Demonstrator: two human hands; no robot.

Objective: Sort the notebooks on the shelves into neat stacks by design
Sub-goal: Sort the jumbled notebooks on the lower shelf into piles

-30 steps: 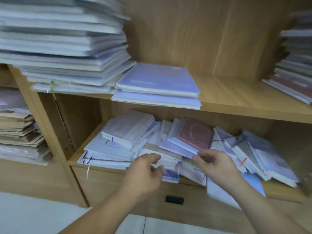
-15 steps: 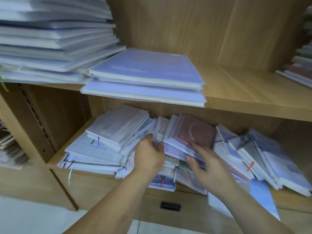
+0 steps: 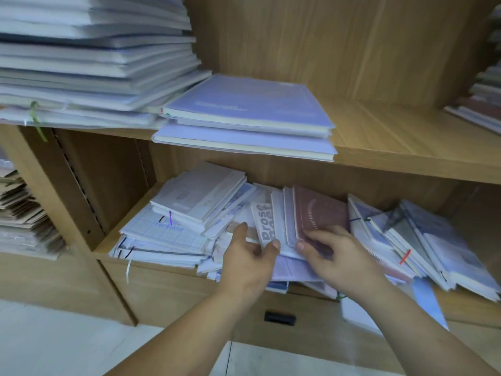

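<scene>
Left hand: the left hand (image 3: 248,263) is reaching into the lower shelf (image 3: 108,244) and pinching the near end of the lettered white notebook (image 3: 265,222) between its thumb and curled fingers
Right hand: the right hand (image 3: 336,256) is grasping the maroon notebook (image 3: 322,210), with fingers curling over the cover and the thumb pressing at the near edge of the white books just beside it
Where the held books are: both are standing tilted on edge in the middle of the lower shelf, touching other pale covers, between two heaps
Left heap: white notebooks (image 3: 200,194) are lying flat in a loose, skewed pile, with dark elastic bands and a purple ribbon (image 3: 170,217) showing among them
Right heap: a fan of pale notebooks (image 3: 423,240) is leaning over to the right and jutting past the shelf front, with a red ribbon (image 3: 404,257) sticking out
Upper shelf: on the upper shelf (image 3: 393,137) lilac notebooks (image 3: 249,115) are lying stacked and overhanging the front edge, touching a tall stack (image 3: 89,58) on their left; another stack (image 3: 485,104) is sitting well apart at far right, cut by the frame
Side compartment: a brown paper stack (image 3: 21,213) is lying at far left
Below: a drawer handle (image 3: 279,318) is showing dark under the hands, above a pale floor (image 3: 54,343)
</scene>
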